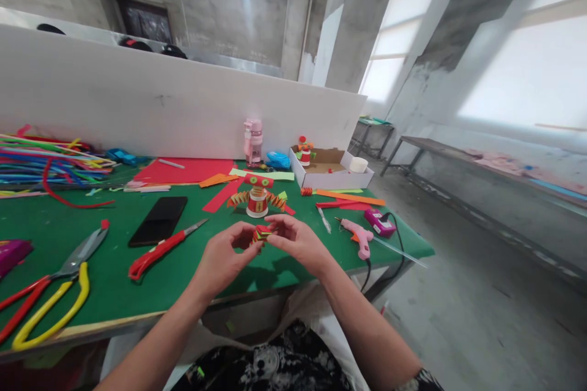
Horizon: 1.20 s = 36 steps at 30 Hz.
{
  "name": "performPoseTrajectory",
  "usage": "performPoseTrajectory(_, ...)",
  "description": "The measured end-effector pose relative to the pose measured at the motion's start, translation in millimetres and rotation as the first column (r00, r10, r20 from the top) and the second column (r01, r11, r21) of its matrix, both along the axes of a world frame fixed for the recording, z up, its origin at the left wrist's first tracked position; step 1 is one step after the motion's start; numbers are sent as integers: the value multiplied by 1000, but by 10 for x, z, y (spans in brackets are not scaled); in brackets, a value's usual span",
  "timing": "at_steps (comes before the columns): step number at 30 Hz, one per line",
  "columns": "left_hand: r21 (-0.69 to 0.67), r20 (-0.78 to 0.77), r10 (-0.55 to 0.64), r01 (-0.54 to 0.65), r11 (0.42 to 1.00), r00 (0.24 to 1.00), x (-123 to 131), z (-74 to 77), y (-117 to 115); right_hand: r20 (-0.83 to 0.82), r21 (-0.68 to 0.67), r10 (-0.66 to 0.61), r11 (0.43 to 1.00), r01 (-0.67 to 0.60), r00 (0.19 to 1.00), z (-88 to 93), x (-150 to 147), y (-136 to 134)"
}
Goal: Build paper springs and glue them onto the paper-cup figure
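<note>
Green table (137,293) before white partition, concrete room behind. Left hand (223,259) and right hand (298,241) both pinch small folded paper piece (262,233), held above table edge. Paper figure (257,198) stands just behind. Phone (158,220), red scissors (160,249), pink glue gun (360,237) lie near.

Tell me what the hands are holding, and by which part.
A folded paper piece of red, green and yellow strips is pinched from both sides: the left hand at its left end, the right hand at its right end.
</note>
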State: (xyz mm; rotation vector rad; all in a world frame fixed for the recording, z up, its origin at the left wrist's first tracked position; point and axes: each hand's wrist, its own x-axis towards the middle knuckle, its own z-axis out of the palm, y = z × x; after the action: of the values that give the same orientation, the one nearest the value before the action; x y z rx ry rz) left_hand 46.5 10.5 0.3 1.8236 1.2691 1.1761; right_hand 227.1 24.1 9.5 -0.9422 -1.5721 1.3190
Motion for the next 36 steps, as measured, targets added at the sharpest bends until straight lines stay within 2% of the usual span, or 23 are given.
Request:
performPoseTrajectory(3,178,-56,111,-100,979,992,7,-24,-27,16,56,-97,994,96,995,-26,-36,-32)
performPoseTrajectory(7,347,-112,126,-80,935,986,14,-56,-41,128,190,-188,968,162,974,-27,-89,-65)
performPoseTrajectory(10,392,-142,128,-63,918,982,20,-80,-47,162,231,-210,958,170,964,-6,-110,-85)
performPoseTrajectory(15,392,-158,129,-58,918,979,58,-88,-83,192,294,-270,933,207,944,12,-133,-127)
performPoseTrajectory(22,342,-130,122,-71,937,984,110,-62,-114,182,359,-319,902,239,930,31,-139,-186)
performPoseTrajectory(27,274,-89,92,-64,959,992,110,-60,-102,207,338,-339,905,258,918,37,-148,-178)
performPoseTrajectory(31,89,34,48,-51,995,998,52,-88,-6,172,163,-259,959,232,950,-4,-137,-91)
performPoseTrajectory(34,-73,236,-8,26,997,972,-10,-99,86,16,-4,-198,980,198,980,-57,-100,-21)
performPoseTrajectory(36,-133,358,-10,62,989,934,-42,-90,131,-42,-38,-195,980,194,980,-90,-79,16)
